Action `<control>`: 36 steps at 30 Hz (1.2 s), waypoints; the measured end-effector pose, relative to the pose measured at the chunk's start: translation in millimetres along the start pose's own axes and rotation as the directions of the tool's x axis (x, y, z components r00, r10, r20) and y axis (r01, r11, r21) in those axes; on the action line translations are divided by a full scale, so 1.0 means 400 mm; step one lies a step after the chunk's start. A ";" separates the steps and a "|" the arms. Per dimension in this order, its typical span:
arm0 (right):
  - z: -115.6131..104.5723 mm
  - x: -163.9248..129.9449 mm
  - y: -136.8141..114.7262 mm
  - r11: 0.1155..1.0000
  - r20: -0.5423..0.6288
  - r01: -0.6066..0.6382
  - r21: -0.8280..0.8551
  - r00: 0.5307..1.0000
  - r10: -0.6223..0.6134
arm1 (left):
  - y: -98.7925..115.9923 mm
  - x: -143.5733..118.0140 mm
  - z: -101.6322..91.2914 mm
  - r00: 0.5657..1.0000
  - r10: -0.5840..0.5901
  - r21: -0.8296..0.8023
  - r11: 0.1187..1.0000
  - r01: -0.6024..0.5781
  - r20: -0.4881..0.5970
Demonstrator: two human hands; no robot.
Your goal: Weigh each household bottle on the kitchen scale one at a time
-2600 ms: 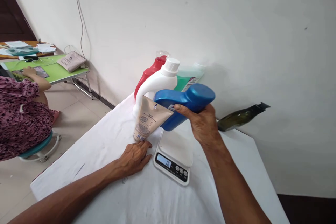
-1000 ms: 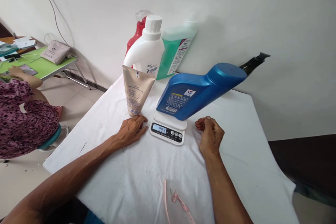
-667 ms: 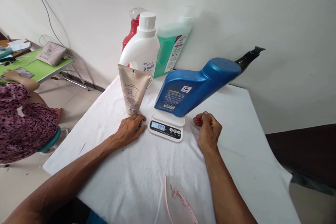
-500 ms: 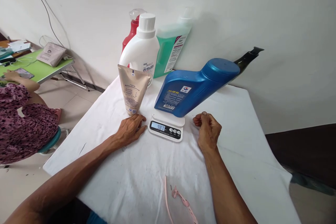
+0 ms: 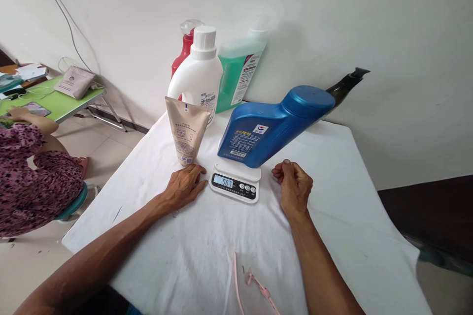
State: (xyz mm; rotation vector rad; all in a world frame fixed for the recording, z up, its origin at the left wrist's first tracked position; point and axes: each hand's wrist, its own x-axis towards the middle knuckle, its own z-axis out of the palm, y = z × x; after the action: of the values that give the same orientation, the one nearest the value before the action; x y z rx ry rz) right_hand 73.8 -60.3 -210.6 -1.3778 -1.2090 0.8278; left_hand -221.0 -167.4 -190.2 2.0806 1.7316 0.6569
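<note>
A scale (image 5: 235, 189) reading 987 sits on white cloth (image 5: 199, 251), pale wall (image 5: 332, 19) behind.

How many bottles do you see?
5: blue bottle on the scale; white bottle behind the tube; red bottle behind the white one; green bottle by the wall; dark bottle behind the blue one. Others may be hidden.

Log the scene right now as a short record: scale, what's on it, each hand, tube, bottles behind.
Scale: display reads 987; unit too small to tell
On scale: blue bottle, untouched by either hand
Left hand: on white cloth, at the tube's base; contact unclear
Right hand: fingers curled, beside scale, nothing visible in it
Tube: beige, left of scale
Bottles behind: white, red, green, dark
</note>
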 end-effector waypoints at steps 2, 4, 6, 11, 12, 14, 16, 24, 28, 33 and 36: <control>-0.001 0.000 -0.001 1.000 0.001 -0.003 -0.005 1.000 0.003 | 0.000 0.000 -0.001 1.000 0.002 0.000 1.000 -0.002 0.000; 0.000 0.000 -0.002 1.000 0.002 0.002 -0.015 1.000 -0.002 | -0.001 -0.001 0.000 1.000 0.008 -0.001 1.000 -0.008 -0.003; 0.000 0.000 -0.005 1.000 -0.002 0.005 -0.023 1.000 -0.005 | -0.003 -0.001 0.001 1.000 0.012 -0.002 1.000 -0.012 -0.008; 0.002 -0.001 -0.009 0.999 -0.006 0.017 -0.037 1.000 -0.017 | -0.003 0.000 0.002 1.000 0.011 0.001 1.000 -0.011 -0.007; 0.002 -0.002 -0.009 0.999 -0.006 0.020 -0.041 1.000 -0.020 | -0.002 0.000 0.001 1.000 0.009 0.001 1.000 -0.009 -0.005; 0.002 -0.001 -0.008 0.999 -0.008 0.022 -0.047 1.000 -0.023 | 0.000 0.000 -0.001 1.000 0.002 0.002 1.000 -0.002 0.000; 0.002 -0.001 -0.007 0.999 -0.007 0.016 -0.045 1.000 -0.016 | 0.001 0.001 -0.003 1.000 -0.004 0.004 1.000 0.004 0.006; 0.001 0.000 -0.006 0.999 0.008 0.007 -0.035 1.000 -0.006 | -0.001 -0.001 -0.003 1.000 -0.008 0.012 1.000 0.008 0.010; 0.005 -0.006 -0.012 1.000 -0.021 0.001 0.001 1.000 -0.001 | -0.002 -0.001 -0.002 1.000 0.000 0.012 1.000 0.000 0.001; 0.005 -0.003 -0.075 0.983 -0.073 0.117 0.144 0.992 -0.108 | -0.004 -0.002 0.001 0.999 0.024 -0.004 1.000 -0.024 -0.030; 0.015 0.012 -0.156 0.952 0.048 0.191 0.240 0.977 -0.209 | -0.007 0.001 0.003 0.999 0.011 -0.009 1.000 -0.012 -0.053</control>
State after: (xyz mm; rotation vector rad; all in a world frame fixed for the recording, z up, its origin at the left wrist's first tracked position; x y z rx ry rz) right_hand 55.9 -59.5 -150.2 -1.0233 -1.2411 0.8528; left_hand -222.5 -166.3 -192.7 2.0865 1.7430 0.7283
